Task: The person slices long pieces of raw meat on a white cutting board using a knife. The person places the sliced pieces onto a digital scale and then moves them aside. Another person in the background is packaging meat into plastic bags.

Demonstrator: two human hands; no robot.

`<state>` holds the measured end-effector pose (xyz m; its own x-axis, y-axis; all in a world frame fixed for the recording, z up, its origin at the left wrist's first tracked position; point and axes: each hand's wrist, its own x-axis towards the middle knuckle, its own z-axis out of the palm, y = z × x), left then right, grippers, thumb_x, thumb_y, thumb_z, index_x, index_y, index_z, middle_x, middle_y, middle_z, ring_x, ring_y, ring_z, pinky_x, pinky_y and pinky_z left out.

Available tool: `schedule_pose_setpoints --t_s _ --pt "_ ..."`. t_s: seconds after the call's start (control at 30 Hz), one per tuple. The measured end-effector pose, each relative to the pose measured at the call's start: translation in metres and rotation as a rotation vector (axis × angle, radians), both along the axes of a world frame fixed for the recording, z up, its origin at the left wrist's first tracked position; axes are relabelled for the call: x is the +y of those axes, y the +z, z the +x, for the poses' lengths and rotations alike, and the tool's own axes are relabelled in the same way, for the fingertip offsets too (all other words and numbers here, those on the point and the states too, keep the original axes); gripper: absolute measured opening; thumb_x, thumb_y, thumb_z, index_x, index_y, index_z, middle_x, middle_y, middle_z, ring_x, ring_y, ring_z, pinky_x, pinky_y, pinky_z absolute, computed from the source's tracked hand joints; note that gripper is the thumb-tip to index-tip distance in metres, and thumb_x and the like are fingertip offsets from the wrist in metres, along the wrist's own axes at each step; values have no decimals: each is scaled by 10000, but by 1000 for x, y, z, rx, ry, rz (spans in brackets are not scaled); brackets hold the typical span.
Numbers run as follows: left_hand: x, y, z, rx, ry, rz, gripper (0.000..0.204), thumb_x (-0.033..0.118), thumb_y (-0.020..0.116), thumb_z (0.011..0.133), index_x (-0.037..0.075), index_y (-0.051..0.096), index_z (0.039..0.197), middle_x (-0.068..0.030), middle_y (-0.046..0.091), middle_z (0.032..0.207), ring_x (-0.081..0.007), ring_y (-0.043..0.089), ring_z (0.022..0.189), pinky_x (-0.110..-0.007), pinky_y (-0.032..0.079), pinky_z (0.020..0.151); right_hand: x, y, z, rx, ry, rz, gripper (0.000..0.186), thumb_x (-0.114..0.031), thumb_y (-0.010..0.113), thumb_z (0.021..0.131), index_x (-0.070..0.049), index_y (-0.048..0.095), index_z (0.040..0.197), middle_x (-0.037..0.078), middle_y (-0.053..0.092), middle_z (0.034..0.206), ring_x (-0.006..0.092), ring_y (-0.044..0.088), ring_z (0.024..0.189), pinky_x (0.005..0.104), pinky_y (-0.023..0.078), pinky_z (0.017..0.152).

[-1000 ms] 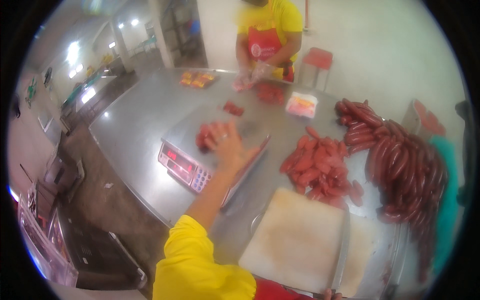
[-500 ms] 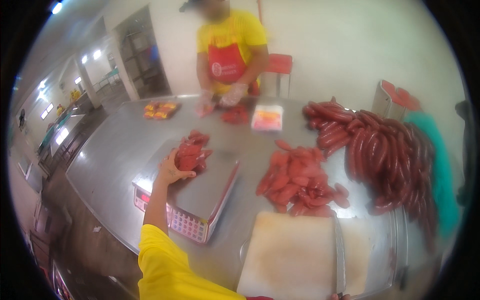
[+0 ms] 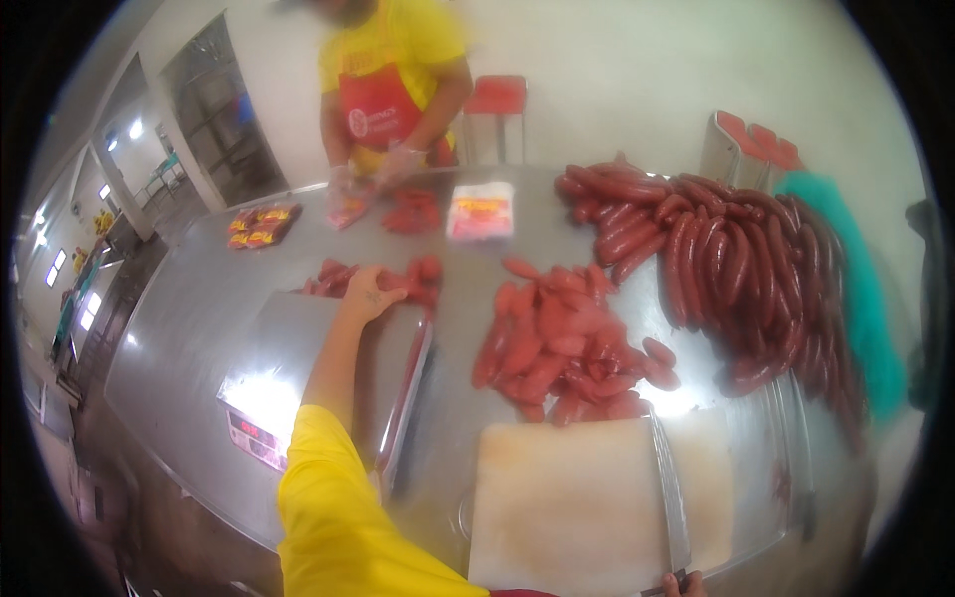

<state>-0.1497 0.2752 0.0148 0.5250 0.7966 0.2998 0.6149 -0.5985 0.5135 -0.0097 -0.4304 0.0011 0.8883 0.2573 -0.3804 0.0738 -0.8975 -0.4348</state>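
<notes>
My left hand (image 3: 372,292) is closed over red sausage slices (image 3: 423,279) at the far edge of the digital scale (image 3: 277,363), its fingertips partly hidden. My right hand (image 3: 684,587) grips the handle of a long knife (image 3: 668,493) at the bottom edge. The blade lies along the right side of a white cutting board (image 3: 567,507). A large loose pile of sliced sausage (image 3: 557,348) sits beyond the board, and whole dark red sausages (image 3: 741,259) are heaped to its right.
A gloved co-worker (image 3: 388,90) handles slices across the steel table (image 3: 169,338). Yellow-and-red packets (image 3: 261,227) and a white pack (image 3: 480,211) lie at the back. A teal cloth (image 3: 865,308) hangs at the right, red stools (image 3: 495,95) stand by the wall.
My left hand has carried slices forward from the scale's plate to its far edge, leaving the plate bare. The view has shifted. My right hand stays on the knife.
</notes>
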Motion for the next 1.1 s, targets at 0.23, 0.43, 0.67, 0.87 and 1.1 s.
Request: schedule_pose_setpoints --t_s 0.23,0.43,0.67,0.87,1.1 --pt "36 13 -8 -171 81 75 353 242 713 791 35 646 1070 -162 685 903 -261 660 820 -361 508 750 5 2 1 14 -36 10 472 -441 611 879 27 578 929 274 617 832 435 604 797 467 463 699" --pt "62 30 -42 -272 111 159 267 225 671 825 8 646 978 -163 678 862 -296 652 773 -410 500 685 6 4 3 39 -38 -107 512 -469 644 844 32 619 947 268 644 877 428 618 822 458 473 727" --pt "93 -8 -34 281 196 51 361 335 560 897 -8 663 944 -117 682 824 -199 654 707 -332 517 665 3 2 2 51 -84 -72 509 -468 661 832 37 640 901 243 656 823 383 624 766 445 474 712" --pt "149 -66 3 739 348 -411 589 519 406 932 9 582 1168 -185 661 1008 -308 674 812 -413 554 655 0 1 -2 48 -128 -103 502 -467 650 847 33 620 873 229 634 760 325 583 676 430 462 670" --pt "164 -64 12 379 294 -935 764 651 355 908 -18 492 1252 -203 526 1288 -388 636 947 -519 547 649 21 7 -5 97 -92 -142 514 -495 593 884 14 567 822 232 599 736 348 553 664 457 438 642"
